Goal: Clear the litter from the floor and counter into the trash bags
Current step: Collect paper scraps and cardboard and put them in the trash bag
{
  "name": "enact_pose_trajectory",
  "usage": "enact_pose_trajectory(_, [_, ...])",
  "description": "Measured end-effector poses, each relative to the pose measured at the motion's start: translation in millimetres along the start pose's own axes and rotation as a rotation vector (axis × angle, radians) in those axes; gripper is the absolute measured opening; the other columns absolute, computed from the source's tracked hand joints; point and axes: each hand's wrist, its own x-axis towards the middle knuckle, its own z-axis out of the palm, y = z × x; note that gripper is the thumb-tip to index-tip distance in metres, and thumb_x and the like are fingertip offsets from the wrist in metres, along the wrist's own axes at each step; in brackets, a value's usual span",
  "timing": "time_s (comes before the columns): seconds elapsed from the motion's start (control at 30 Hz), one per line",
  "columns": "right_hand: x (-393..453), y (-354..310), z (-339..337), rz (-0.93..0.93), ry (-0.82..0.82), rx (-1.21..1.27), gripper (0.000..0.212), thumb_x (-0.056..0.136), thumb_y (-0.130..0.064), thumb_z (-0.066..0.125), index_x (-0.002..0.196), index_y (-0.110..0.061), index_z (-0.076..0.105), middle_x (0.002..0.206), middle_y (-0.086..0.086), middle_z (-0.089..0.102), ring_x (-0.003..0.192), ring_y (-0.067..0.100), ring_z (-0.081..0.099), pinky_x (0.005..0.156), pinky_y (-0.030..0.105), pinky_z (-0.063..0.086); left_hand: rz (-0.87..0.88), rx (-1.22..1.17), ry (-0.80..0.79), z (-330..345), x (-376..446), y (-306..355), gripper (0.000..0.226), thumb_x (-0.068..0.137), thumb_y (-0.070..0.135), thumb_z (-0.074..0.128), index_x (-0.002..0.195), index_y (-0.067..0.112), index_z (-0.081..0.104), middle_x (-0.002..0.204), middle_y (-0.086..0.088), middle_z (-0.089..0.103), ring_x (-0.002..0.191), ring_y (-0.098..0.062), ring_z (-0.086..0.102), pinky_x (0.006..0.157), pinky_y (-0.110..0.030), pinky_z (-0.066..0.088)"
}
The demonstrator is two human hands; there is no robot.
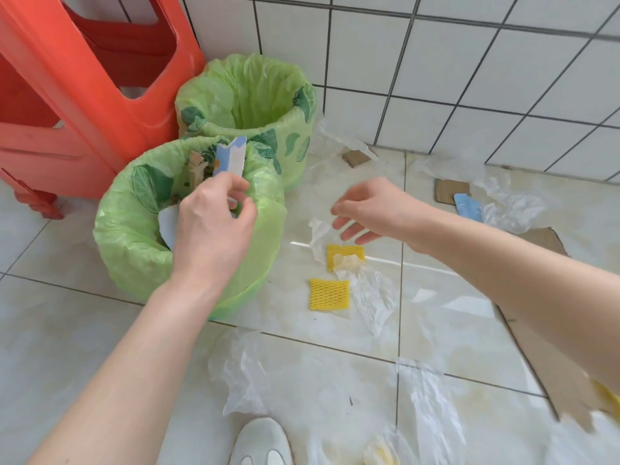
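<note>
The left hand (214,226) pinches a torn blue-and-white card scrap (230,157) directly above the nearer green-lined trash bin (134,236), positioned for release into it, while the right hand (369,209), fingers loosely spread and holding nothing, hovers over crumpled clear plastic film (318,233) beside yellow foam netting (329,294) on the floor.

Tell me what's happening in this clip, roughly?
A person is picking litter off a tiled floor. The left hand holds a blue-and-white scrap of packaging over the nearer green-lined bin, which already has scraps in it. The right hand is open, reaching above crumpled clear plastic and yellow foam netting. More plastic film and cardboard pieces are scattered near the wall.
</note>
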Motion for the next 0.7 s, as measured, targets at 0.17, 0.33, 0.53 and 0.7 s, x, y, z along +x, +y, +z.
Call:
enact_pose_trajectory(0.17, [-24.2,66.1,-27.2,0.141,0.036,0.052,0.018,0.093,-0.018,0.052,0.1,-0.008,0.066,0.092,0.005,0.073,0.084,0.021,0.071,0.077,0.034,0.057,0.116,-0.044,-0.115,36.6,-22.6,31.8,0.015,0.086,0.017,0.058,0.1,0.015,0.064,0.088,0.005,0.067,0.083,-0.017,0.062,0.077,-0.036,0.052])
enact_pose_trajectory(0.33, [-44.8,131.8,-41.7,0.234,0.098,0.097,0.017,0.093,-0.018,0.052,0.098,-0.009,0.066,0.092,0.005,0.073,0.084,0.021,0.07,0.077,0.034,0.056,0.141,-0.061,-0.25,84.6,-51.9,50.3,0.014,0.084,0.016,0.059,0.096,0.017,0.065,0.085,0.004,0.067,0.083,-0.021,0.063,0.073,-0.038,0.051])
enact_pose_trajectory(0.53, [-70.7,211.9,-45.3,0.345,0.157,0.148,0.014,0.091,-0.021,0.054,0.091,-0.015,0.066,0.085,0.002,0.073,0.078,0.018,0.068,0.071,0.031,0.055,0.107,0.005,-0.483,134.5,-96.6,54.4,0.017,0.084,0.018,0.055,0.097,0.021,0.064,0.086,0.005,0.066,0.086,-0.022,0.062,0.075,-0.037,0.051])
enact_pose_trajectory(0.7, [-80.5,256.8,-54.7,0.402,0.169,0.087,0.013,0.089,-0.019,0.053,0.089,-0.015,0.065,0.084,0.0,0.073,0.076,0.017,0.066,0.069,0.031,0.054,0.165,0.159,-0.661,160.1,-112.1,50.8,0.018,0.086,0.021,0.052,0.099,0.024,0.064,0.093,0.01,0.067,0.093,-0.016,0.061,0.076,-0.032,0.05])
